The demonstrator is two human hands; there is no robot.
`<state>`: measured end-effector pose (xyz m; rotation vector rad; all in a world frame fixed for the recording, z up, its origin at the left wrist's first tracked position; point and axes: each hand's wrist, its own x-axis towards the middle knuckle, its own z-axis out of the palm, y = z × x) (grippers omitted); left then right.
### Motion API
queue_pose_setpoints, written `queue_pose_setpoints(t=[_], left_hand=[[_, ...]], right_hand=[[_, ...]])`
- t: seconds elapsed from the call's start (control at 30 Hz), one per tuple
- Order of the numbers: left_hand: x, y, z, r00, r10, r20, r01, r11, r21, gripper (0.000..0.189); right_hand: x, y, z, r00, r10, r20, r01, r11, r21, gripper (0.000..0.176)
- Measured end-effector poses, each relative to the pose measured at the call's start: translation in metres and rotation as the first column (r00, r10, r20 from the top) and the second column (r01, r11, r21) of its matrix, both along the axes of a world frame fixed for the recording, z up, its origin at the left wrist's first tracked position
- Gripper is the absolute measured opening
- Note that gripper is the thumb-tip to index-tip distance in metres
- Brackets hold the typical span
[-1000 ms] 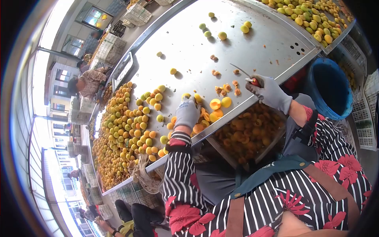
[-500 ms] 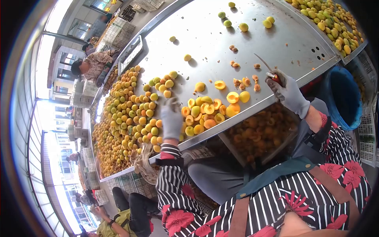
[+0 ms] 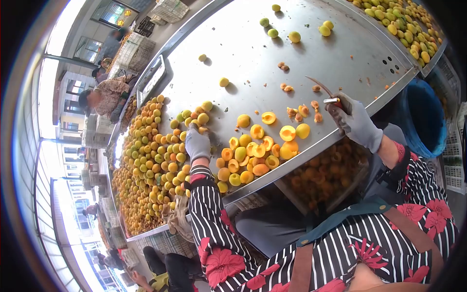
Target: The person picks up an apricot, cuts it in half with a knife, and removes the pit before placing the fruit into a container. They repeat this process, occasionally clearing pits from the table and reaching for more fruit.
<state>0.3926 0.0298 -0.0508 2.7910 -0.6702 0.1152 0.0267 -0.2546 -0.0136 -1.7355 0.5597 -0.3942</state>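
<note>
My left hand (image 3: pixel 198 144), in a grey glove, reaches to the right edge of the big fruit pile (image 3: pixel 155 160); its fingertips are bent at the fruit there, and whether they grip one is hidden. My right hand (image 3: pixel 357 124), also gloved, is closed around a knife (image 3: pixel 332 100) with a curved blade pointing up and left over the metal table (image 3: pixel 253 53). Between my hands lie halved fruit (image 3: pixel 288 133) with orange flesh and some whole ones. Several removed pits (image 3: pixel 304 111) sit left of the knife.
A blue bucket (image 3: pixel 422 119) stands at the right beyond the table edge. Below the table a crate (image 3: pixel 328 175) holds fruit halves. More fruit (image 3: pixel 408 29) lies at the upper right. A person in a patterned jacket (image 3: pixel 109 97) is at the far left side, with others farther off.
My left hand has moved up and left, from beside the halved fruit to the edge of the pile. My right hand still holds the knife, its blade now lower. The view has shifted slightly.
</note>
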Motion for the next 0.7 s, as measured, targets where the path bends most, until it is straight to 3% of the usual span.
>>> queue_pose_setpoints(t=[0.07, 0.13, 0.2, 0.23, 0.3, 0.33, 0.4, 0.43, 0.5, 0.53, 0.57, 0.63, 0.7], left_hand=[[-0.004, -0.003, -0.001, 0.999, -0.028, 0.024, 0.028, 1.000, -0.014, 0.038], [-0.012, -0.002, 0.001, 0.986, -0.103, -0.128, 0.054, 0.939, -0.339, 0.030], [-0.039, -0.003, 0.017, 0.926, -0.234, -0.296, -0.008, 0.773, -0.634, 0.021], [-0.064, -0.006, 0.034, 0.925, -0.239, -0.296, -0.003, 0.773, -0.634, 0.021], [-0.117, -0.014, 0.062, 0.836, -0.377, -0.400, -0.161, 0.528, -0.834, 0.026], [-0.142, -0.017, 0.070, 0.834, -0.426, -0.351, -0.137, 0.457, -0.879, 0.025], [-0.180, -0.017, 0.077, 0.813, -0.494, -0.308, -0.126, 0.367, -0.922, 0.027], [-0.203, -0.020, 0.080, 0.821, -0.509, -0.259, -0.128, 0.279, -0.952, 0.029], [-0.237, -0.026, 0.083, 0.801, -0.559, -0.215, -0.216, 0.066, -0.974, 0.033], [-0.248, -0.028, 0.082, 0.768, -0.609, -0.197, -0.251, -0.004, -0.968, 0.037], [-0.264, -0.027, 0.084, 0.746, -0.615, -0.255, -0.295, 0.037, -0.955, 0.041], [-0.285, -0.034, 0.081, 0.715, -0.673, -0.192, -0.320, -0.071, -0.945, 0.039], [-0.300, -0.027, 0.072, 0.699, -0.681, -0.217, -0.369, -0.084, -0.926, 0.041]], right_hand=[[-0.004, 0.002, 0.001, 1.000, 0.001, 0.021, 0.000, 1.000, -0.010, 0.026], [-0.004, 0.004, 0.004, 0.991, 0.072, 0.113, -0.060, 0.992, -0.107, 0.027], [-0.007, 0.005, -0.001, 0.982, 0.072, 0.174, -0.050, 0.991, -0.125, 0.026], [-0.008, 0.005, -0.003, 0.969, 0.083, 0.234, -0.049, 0.988, -0.146, 0.026], [-0.004, 0.004, -0.005, 0.981, 0.039, 0.188, -0.007, 0.986, -0.169, 0.023], [-0.002, 0.004, -0.012, 0.967, 0.094, 0.238, -0.044, 0.977, -0.209, 0.022], [-0.003, 0.013, -0.010, 0.955, 0.163, 0.249, -0.086, 0.952, -0.294, 0.024], [0.001, 0.028, -0.034, 0.894, 0.076, 0.442, -0.219, 0.934, 0.283, 0.024], [-0.011, 0.046, 0.023, 0.929, 0.355, 0.106, -0.331, 0.924, -0.193, 0.026], [-0.014, 0.057, 0.039, 0.909, 0.390, 0.146, -0.388, 0.921, -0.039, 0.026], [-0.015, 0.068, 0.049, 0.888, 0.418, 0.194, -0.443, 0.890, 0.111, 0.025], [-0.006, 0.085, 0.046, 0.797, 0.431, 0.423, -0.525, 0.841, 0.131, 0.028], [-0.013, 0.095, 0.056, 0.816, 0.417, 0.400, -0.481, 0.874, 0.069, 0.032]])
